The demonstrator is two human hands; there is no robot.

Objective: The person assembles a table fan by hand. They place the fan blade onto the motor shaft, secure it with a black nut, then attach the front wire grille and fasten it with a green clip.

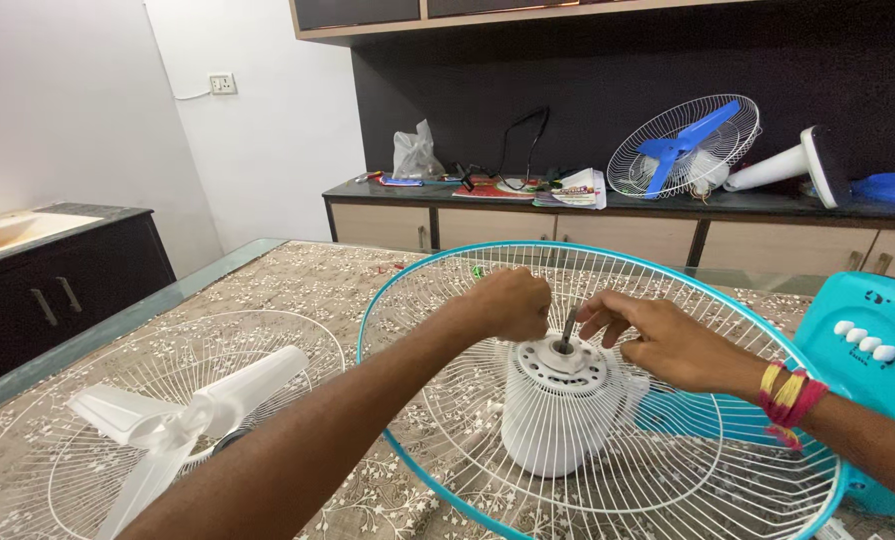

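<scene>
We read this as a home room used for fan repair. The desk (297, 275) has a glass top over a floral cloth, with loose fan parts: a white wire guard (87, 440) with white blades (182, 420) and a teal-rimmed guard (607, 255). Along the dark back wall, a low sideboard (567, 225) carries papers, a plastic bag (414, 152), another fan (682, 145). Wall socket (222, 83), dark cabinet (62, 290) at left.

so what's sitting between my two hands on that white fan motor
In the head view, the dark metal motor shaft stands between the left hand and right hand, rising from the round white fan motor. The right fingertips touch it.
</scene>
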